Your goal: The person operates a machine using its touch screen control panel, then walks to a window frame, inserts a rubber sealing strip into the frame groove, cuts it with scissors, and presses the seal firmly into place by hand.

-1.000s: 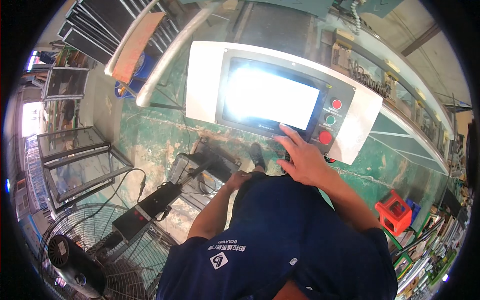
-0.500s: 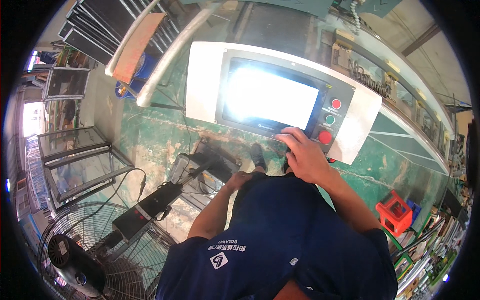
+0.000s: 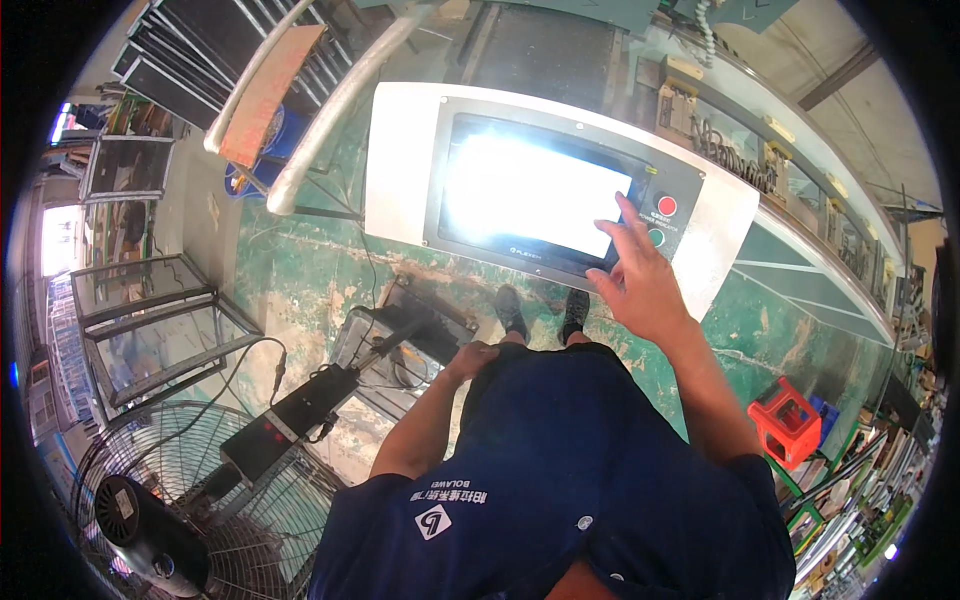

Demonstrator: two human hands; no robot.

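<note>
In front of me is a white control panel [image 3: 400,165] with a brightly glowing touchscreen [image 3: 535,190] set in a dark frame. My right hand [image 3: 645,275] is over the screen's lower right corner with its fingers spread and nothing in it; I cannot tell whether a fingertip touches the glass. A red button [image 3: 667,206] and a green button [image 3: 656,237] sit just right of the hand, which hides the panel's lower right part. My left hand [image 3: 474,358] hangs by my thigh against the dark shorts, its fingers mostly hidden.
A large black fan [image 3: 150,530] with a wire cage stands at the lower left, near a black box [image 3: 290,415] on a pole. Glazed frames [image 3: 160,340] lean at the left. At the right is a red plastic stool [image 3: 787,425]. A padded rail [image 3: 340,110] stands left of the panel.
My right hand has moved up and right from the panel's lower edge to the screen's right side, its fingers spreading. My left hand stays by my thigh.
</note>
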